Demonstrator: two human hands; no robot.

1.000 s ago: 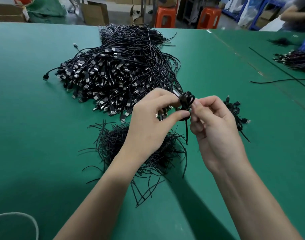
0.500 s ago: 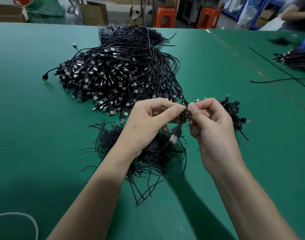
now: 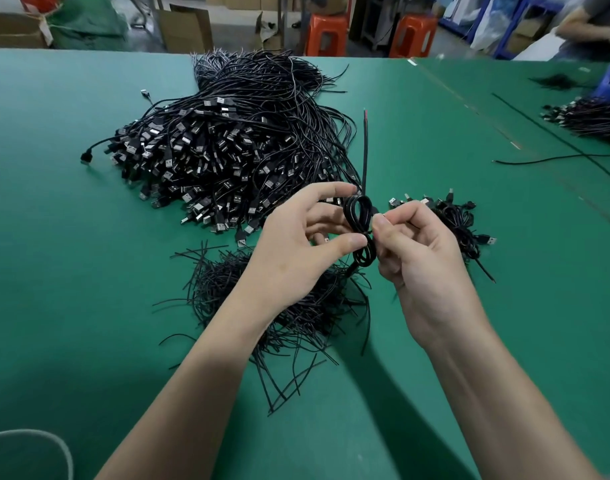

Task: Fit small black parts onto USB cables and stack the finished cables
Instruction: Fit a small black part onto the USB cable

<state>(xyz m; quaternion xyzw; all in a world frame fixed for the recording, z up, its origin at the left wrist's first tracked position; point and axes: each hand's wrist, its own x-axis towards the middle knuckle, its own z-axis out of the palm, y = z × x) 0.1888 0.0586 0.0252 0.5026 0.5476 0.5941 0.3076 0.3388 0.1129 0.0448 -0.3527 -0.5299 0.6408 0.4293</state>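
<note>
Green-covered bench (image 3: 89, 306), workshop clutter behind. Grip: left hand (image 3: 296, 251) and right hand (image 3: 421, 258) both pinch the coiled cable (image 3: 360, 216) at its waist, thumb and forefinger closed on it from either side. Coil's long axis is upright, and its loose end (image 3: 365, 147) points away. Under the grip: heap of short black strands (image 3: 262, 299), probably the small parts. Just right of the grip: finished stack (image 3: 459, 220), with the right hand nearer to it. Beyond and left of the grip: unworked cable pile (image 3: 227, 150).

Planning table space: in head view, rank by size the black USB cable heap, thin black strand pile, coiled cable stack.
black USB cable heap
thin black strand pile, though nearer the camera
coiled cable stack
</note>
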